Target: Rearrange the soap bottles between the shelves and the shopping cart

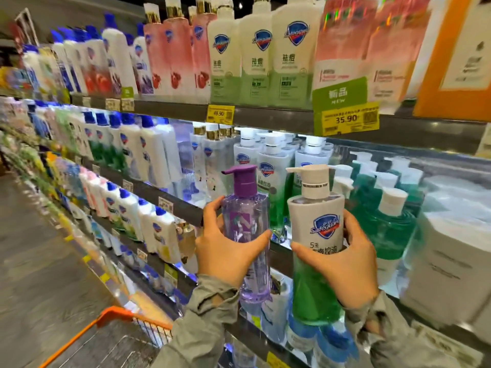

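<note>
Purple soap bottle (245, 229) and green-and-white soap bottle (316, 235) are shown held upright, side by side and slightly apart, in front of the shelves (172, 199). Neither bottle is resting on a shelf or in the shopping cart (117, 314).

The purple soap bottle, transparent with a purple pump, is gripped around its middle by the left hand (225, 253). The thumb is laid across the front and the fingers are curled round the far left side.

The green-and-white soap bottle, which bears a blue shield label and a white pump, is gripped by the right hand (342, 264) in the same manner. The thumb is seen on the front and the fingers are wrapped round the right side. Both pump nozzles are turned to the left.

Grey sleeves (212, 309) are visible at both wrists.

Behind the bottles, the middle shelf is stocked with white-capped bottles and, further right, teal bottles (390, 227). Pink bottles (170, 54) and white-and-green bottles (260, 57) are ranged on the upper shelf, with yellow price tags (220, 113) fixed to its edge.

The shopping cart, orange-rimmed with wire sides, is seen at the lower left, below and well apart from both bottles.
</note>
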Motion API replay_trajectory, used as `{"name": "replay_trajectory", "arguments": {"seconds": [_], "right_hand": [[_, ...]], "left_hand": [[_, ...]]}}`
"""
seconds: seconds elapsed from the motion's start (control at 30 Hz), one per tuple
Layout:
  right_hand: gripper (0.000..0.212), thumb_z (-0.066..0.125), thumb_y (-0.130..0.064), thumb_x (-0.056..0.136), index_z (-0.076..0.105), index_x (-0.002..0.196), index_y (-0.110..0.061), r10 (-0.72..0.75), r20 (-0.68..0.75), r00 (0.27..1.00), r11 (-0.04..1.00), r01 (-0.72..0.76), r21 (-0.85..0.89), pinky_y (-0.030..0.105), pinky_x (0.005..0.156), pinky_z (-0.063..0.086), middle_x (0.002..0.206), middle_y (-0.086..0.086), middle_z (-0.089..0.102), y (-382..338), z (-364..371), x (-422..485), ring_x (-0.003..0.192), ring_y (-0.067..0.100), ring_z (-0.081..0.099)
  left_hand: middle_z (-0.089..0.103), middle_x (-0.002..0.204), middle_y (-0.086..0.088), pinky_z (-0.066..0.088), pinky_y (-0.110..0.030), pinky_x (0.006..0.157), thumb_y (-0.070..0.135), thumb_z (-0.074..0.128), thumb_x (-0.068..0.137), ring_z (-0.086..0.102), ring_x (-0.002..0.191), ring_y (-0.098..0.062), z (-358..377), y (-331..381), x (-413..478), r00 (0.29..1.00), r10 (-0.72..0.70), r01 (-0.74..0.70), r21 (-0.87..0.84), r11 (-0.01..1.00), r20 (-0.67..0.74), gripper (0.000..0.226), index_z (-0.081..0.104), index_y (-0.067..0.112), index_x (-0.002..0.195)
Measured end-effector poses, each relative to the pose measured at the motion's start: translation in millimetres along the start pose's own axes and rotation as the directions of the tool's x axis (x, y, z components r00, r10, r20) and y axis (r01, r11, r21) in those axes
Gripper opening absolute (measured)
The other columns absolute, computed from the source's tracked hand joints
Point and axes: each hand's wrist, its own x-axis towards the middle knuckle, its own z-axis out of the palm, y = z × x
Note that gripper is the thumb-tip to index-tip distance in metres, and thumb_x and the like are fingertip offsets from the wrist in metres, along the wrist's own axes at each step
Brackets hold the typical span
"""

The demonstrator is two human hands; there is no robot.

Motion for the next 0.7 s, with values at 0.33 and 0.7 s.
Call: {"name": "replay_trajectory", "arguments": {"seconds": [0.33, 0.7], "right_hand": [[0.080, 0.092, -0.021, 0.047, 0.056, 0.118, -0.023, 0.030, -0.099, 0.995, 0.999, -0.033, -0.028, 0.028, 0.078, 0.051, 0.104, -0.004, 0.067, 13.2, 37.7, 22.1, 0.092, 0.009, 0.063], [0.083, 0.092, -0.018, 0.051, 0.055, 0.125, -0.010, -0.010, -0.335, 0.942, 0.995, -0.023, -0.094, 0.019, 0.081, 0.052, 0.110, 0.002, 0.066, 14.0, 80.6, 48.1, 0.095, 0.009, 0.064]], "left_hand": [[0.069, 0.102, 0.010, 0.056, -0.026, 0.083, 0.033, 0.093, 0.047, 0.067, 0.087, 0.000, 4.8, -25.0, 47.6, 1.000, 0.013, -0.013, -0.001, 1.000, 0.025, 0.088, 0.044, 0.040, 0.121], [0.062, 0.094, 0.025, 0.056, -0.023, 0.078, 0.032, 0.091, 0.050, 0.064, 0.081, 0.010, 25.7, -56.0, 105.8, 0.983, 0.104, -0.081, -0.151, 0.985, 0.151, 0.086, 0.044, 0.038, 0.121]]}}
